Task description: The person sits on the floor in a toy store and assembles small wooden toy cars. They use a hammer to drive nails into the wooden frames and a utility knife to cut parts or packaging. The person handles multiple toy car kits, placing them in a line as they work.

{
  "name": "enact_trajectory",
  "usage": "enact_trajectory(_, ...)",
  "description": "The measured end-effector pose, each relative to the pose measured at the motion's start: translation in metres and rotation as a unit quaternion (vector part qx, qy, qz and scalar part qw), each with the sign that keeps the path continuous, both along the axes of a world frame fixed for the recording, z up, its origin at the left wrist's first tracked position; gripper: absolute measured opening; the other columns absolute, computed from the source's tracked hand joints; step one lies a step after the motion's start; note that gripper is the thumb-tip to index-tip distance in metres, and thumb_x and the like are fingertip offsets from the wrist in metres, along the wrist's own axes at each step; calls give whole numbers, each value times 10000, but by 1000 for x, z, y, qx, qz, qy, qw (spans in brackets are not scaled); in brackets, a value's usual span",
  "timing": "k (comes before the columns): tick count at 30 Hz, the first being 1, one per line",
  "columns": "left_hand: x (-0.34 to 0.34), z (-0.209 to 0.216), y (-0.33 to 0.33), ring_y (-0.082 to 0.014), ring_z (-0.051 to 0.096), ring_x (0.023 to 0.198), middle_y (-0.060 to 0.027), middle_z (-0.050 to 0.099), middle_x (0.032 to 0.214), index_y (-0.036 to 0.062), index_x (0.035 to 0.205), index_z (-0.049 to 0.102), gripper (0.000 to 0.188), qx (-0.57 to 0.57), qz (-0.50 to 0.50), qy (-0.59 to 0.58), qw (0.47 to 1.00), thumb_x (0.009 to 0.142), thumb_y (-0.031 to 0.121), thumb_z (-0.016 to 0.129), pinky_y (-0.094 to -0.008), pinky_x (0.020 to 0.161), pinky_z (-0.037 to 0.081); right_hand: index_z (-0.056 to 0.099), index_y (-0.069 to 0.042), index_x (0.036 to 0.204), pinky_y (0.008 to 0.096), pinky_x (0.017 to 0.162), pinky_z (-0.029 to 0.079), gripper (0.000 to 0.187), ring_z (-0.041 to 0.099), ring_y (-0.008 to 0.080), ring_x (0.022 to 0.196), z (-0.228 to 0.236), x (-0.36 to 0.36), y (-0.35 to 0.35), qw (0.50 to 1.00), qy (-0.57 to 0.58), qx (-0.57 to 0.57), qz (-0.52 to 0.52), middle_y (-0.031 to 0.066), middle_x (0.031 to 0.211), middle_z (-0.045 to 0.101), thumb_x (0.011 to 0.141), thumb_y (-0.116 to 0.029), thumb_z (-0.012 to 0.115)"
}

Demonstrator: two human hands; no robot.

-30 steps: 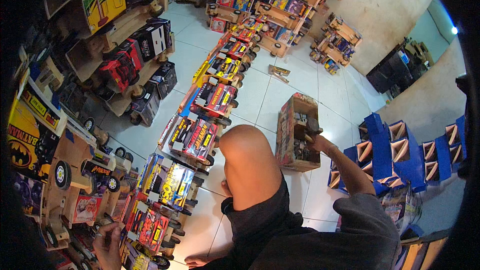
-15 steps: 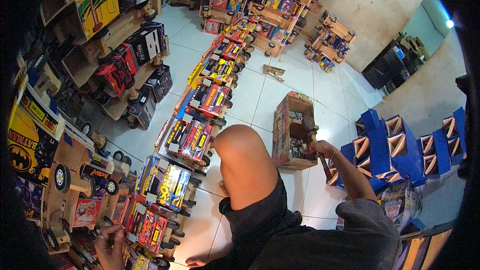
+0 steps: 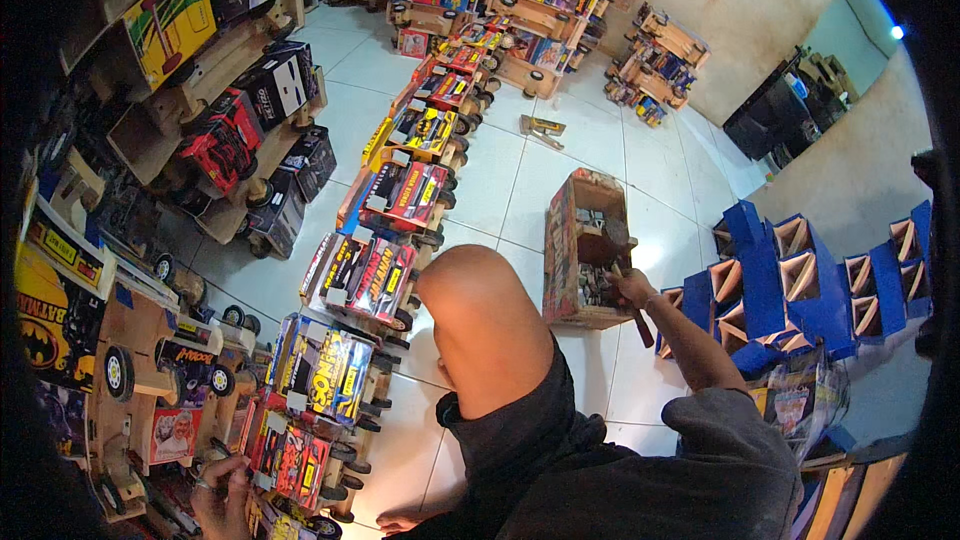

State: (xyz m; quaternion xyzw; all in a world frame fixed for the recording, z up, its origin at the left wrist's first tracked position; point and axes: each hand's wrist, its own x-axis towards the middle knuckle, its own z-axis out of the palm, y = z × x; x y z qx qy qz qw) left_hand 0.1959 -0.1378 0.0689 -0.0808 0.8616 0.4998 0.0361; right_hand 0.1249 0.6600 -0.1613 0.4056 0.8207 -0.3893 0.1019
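Note:
My right hand (image 3: 632,288) is wrapped round the handle of a hammer (image 3: 642,328), whose dark head lies over an open wooden box (image 3: 563,290). Small pieces of hardware, too small to name, lie inside this box. At the lower left, my left hand (image 3: 222,502) has its fingers drawn together, and whatever may be in them is hidden. It is beside a red toy truck (image 3: 297,460) with printed sides and black wheels. Farther along the same row stand a blue-and-yellow truck (image 3: 325,370) and a red-and-silver truck (image 3: 372,278).
Toy trucks on wooden bodies (image 3: 215,145) are stacked at the left, with more stacks (image 3: 540,15) at the back. Blue boxes with wooden insides (image 3: 740,285) stand at the right. A small wooden piece (image 3: 541,130) lies on the tiled floor (image 3: 490,180).
My right hand has shifted slightly left and up with the hammer, its head now deeper over the box. The whole view has moved a little. My left hand stays by the trucks.

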Motion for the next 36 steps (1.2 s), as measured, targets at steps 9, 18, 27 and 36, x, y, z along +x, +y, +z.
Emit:
enact_trajectory(9, -2, 15, 2, -217, 698, 1043, -107, 739, 1147, 39, 1206, 716, 268, -122, -97, 72, 985, 1034, 221, 621, -358, 890, 556, 713, 19, 893, 460, 776, 598, 238, 736, 380, 881, -18, -8, -12, 845, -102, 369, 375, 256, 907, 727, 812, -200, 664)
enact_trajectory(18, 5, 12, -9, -232, 683, 1059, -106, 729, 1159, 28, 1201, 711, 247, -156, -134, 109, 973, 1032, 182, 620, -358, 919, 539, 722, -7, 878, 450, 736, 608, 184, 738, 366, 825, -18, -19, -13, 866, -63, 406, 286, 206, 873, 735, 813, -178, 707)
enact_trajectory(27, 1, 33, 16, -201, 675, 998, -85, 728, 1125, 16, 1166, 716, 240, -46, -72, 99, 991, 1017, 191, 648, -335, 865, 527, 674, -149, 967, 269, 510, 404, 304, 555, 64, 729, 154, -19, -104, 983, 49, -147, 101, -23, 884, 660, 933, -448, 714)
enact_trajectory(36, -31, 71, 116, -164, 654, 1147, -117, 711, 1144, -18, 1263, 628, 382, 152, -177, 74, 970, 917, 83, 758, -292, 886, 556, 628, -36, 991, 202, 481, 336, 271, 506, 57, 703, 314, -57, -335, 779, 105, -530, 317, 42, 924, 611, 1008, -305, 658)
